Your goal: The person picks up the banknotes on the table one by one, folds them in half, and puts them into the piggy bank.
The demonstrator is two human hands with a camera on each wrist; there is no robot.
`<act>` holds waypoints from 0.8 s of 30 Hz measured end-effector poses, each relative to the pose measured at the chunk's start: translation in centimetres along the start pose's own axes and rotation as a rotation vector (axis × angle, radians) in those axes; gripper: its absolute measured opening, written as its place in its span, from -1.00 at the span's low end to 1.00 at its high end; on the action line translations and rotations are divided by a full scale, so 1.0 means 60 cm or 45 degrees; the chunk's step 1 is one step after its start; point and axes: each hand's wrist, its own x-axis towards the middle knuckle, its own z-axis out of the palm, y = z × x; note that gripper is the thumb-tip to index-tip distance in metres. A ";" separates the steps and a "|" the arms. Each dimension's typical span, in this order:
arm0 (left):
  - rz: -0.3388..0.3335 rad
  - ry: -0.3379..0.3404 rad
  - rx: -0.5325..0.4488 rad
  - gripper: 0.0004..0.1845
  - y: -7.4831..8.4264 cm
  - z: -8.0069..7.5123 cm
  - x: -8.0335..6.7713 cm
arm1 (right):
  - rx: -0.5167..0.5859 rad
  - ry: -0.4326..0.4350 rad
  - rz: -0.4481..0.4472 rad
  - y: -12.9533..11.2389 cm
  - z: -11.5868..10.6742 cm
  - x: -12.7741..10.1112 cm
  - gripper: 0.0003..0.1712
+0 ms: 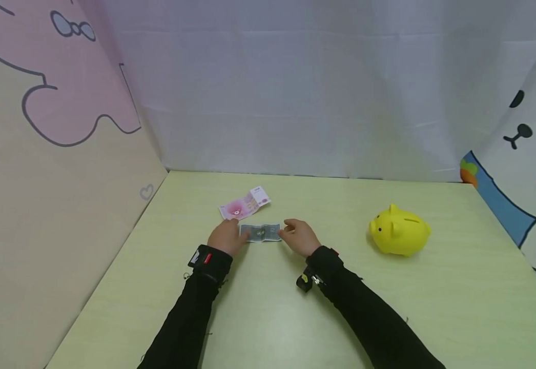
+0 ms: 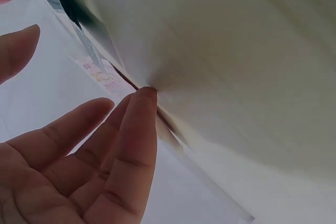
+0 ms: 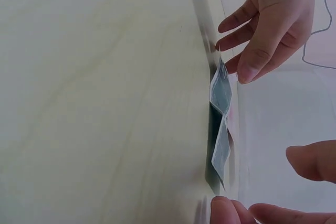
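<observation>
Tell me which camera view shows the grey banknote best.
The head view: the grey banknote lies flat on the table between both hands, fully visible. The right wrist view shows it edge-on and creased; the left wrist view catches only a corner at the top.

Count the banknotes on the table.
2. A grey-green banknote lies between the left hand and right hand, which touch its ends. A pink banknote lies just behind it, untouched. None seem hidden.
</observation>
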 end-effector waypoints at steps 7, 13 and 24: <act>-0.012 -0.038 -0.004 -0.53 0.002 0.005 0.011 | 0.005 -0.014 0.033 0.003 0.009 0.006 -0.42; -0.035 -0.096 -0.061 -0.49 0.008 0.001 0.016 | 0.025 -0.024 0.057 0.007 0.013 0.017 -0.42; -0.009 -0.106 -0.095 -0.44 0.014 0.000 0.017 | 0.061 0.005 0.106 0.007 0.018 0.024 -0.45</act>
